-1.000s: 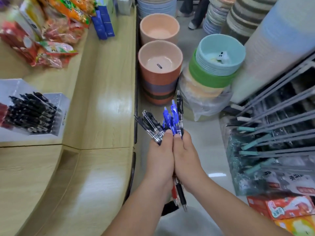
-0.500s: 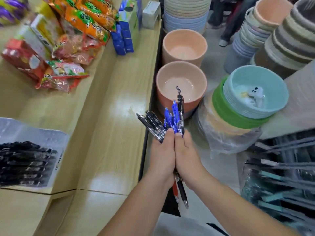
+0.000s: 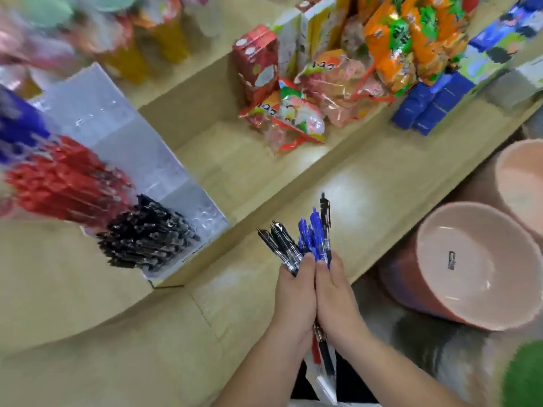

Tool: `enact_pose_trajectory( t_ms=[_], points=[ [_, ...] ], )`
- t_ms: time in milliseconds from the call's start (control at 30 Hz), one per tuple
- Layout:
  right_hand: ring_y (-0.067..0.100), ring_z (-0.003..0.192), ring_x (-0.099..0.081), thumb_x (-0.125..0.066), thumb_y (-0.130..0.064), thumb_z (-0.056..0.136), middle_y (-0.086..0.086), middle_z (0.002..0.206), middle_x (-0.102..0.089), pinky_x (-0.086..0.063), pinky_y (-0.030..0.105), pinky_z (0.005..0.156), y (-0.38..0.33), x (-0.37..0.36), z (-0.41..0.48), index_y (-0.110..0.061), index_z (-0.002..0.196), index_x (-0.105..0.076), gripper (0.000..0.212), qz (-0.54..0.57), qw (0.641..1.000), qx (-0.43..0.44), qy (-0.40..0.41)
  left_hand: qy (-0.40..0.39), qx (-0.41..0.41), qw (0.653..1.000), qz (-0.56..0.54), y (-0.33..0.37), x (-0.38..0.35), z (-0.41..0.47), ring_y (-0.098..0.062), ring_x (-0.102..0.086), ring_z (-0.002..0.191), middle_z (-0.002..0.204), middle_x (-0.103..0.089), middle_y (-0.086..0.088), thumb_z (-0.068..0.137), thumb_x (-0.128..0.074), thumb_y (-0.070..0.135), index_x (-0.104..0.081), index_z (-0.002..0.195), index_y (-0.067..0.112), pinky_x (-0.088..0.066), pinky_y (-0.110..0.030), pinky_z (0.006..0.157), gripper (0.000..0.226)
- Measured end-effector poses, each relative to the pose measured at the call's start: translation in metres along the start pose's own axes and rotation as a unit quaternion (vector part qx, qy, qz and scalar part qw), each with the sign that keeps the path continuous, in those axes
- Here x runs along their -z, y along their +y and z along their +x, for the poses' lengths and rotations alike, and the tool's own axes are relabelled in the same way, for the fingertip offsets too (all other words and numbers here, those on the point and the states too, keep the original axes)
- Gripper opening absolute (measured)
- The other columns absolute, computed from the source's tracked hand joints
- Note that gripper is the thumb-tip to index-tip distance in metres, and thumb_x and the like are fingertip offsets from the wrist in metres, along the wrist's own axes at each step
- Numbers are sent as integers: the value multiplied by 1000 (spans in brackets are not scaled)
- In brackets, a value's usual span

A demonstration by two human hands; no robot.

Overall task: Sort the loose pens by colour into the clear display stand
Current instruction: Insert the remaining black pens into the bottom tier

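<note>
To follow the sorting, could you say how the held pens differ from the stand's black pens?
The held bundle of plastic pens mixes black and blue; the black pens in the clear plastic stand are one colour. Left hand and right hand grip the bundle; the black pens lean in a compartment.

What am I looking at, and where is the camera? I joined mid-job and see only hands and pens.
No machine here: a person works bare-handed, filmed by one wide-angle camera on their head, looking forward and down. The left hand and right hand together grip a bundle of loose pens, black and blue ends fanning upward. On the wooden counter stands the clear display stand: black pens nearest, red pens beside them, blurred blue ones at the left edge. Snack packets and blue boxes lie behind; pink basins stand to the right.
</note>
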State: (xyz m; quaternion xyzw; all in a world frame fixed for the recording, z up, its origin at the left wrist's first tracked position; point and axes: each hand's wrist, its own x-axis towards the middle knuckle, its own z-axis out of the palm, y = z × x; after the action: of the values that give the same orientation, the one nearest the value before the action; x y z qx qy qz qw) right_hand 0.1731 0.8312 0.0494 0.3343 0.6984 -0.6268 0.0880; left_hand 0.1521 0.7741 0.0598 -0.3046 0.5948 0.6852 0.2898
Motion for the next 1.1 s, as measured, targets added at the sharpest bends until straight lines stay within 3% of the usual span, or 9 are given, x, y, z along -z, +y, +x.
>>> enact_pose_trajectory(
  t_ms=[233,433,500,567,667,767,833,933,1100],
  points=[
    [-18,82,-56,-34,-25,104,-14,99,-64,-40,2,66,60,-43,76,-33,114,-50,20,-116,980,-25,-162,173,47,981,-75,-53,30,87,-27,-74,90,90,-77,-9,94,-60,31,-73,99,11,-56,-49,91,24],
    [14,103,-60,-39,-25,102,-2,105,-65,-42,27,87,114,-78,121,-33,111,-54,18,-175,965,-6,-197,236,8,970,-57,-86,57,145,-18,-67,70,75,-73,-7,94,-61,29,-68,87,8,-54,-35,71,24],
    [14,106,-48,-39,-29,101,6,110,-58,-31,15,92,126,-84,132,-25,115,-53,20,-217,958,35,-186,251,-34,967,-30,-91,62,157,-15,-70,79,87,-74,-7,90,-61,28,-67,96,11,-56,-37,79,19],
    [5,106,-38,-34,-42,92,6,114,-53,-22,3,93,129,-86,142,-19,126,-52,45,-262,946,91,-168,280,-75,957,29,-95,67,169,-13,-67,98,107,-69,1,87,-59,23,-60,114,26,-54,-40,92,27],
    [11,115,-38,-32,-48,86,0,116,-49,-28,20,102,128,-86,153,-22,130,-50,54,-298,927,152,-169,319,-113,935,107,-99,72,177,-12,-47,133,144,-47,4,86,-60,25,-40,145,26,-37,-36,115,62],
    [12,111,-40,-38,-46,89,-4,112,-47,-35,33,100,123,-85,162,-25,104,-54,31,-328,916,174,-154,352,-141,910,168,-102,76,178,-9,-32,142,152,-36,3,91,-65,20,-40,148,12,-24,-25,121,63],
    [10,103,-43,-42,-42,94,-8,102,-49,-37,31,93,115,-84,170,-27,90,-51,18,-317,923,158,-147,366,-165,896,191,-104,80,177,-9,-35,139,148,-41,2,93,-64,19,-46,144,9,-25,-23,119,55],
    [11,65,-51,-45,-34,99,-11,63,-52,-39,24,58,103,-81,188,-23,75,-55,28,-290,938,132,-138,389,-173,877,222,-106,92,177,-10,-45,128,133,-52,4,94,-64,20,-60,131,12,-35,-29,114,38],
    [9,78,-63,-58,-43,92,-10,87,-68,-43,27,66,93,-83,207,-25,97,-66,20,-301,946,28,-115,411,-101,862,278,-95,106,177,-15,-55,109,113,-60,5,89,-68,27,-68,113,18,-39,-18,78,26]
  ],
)
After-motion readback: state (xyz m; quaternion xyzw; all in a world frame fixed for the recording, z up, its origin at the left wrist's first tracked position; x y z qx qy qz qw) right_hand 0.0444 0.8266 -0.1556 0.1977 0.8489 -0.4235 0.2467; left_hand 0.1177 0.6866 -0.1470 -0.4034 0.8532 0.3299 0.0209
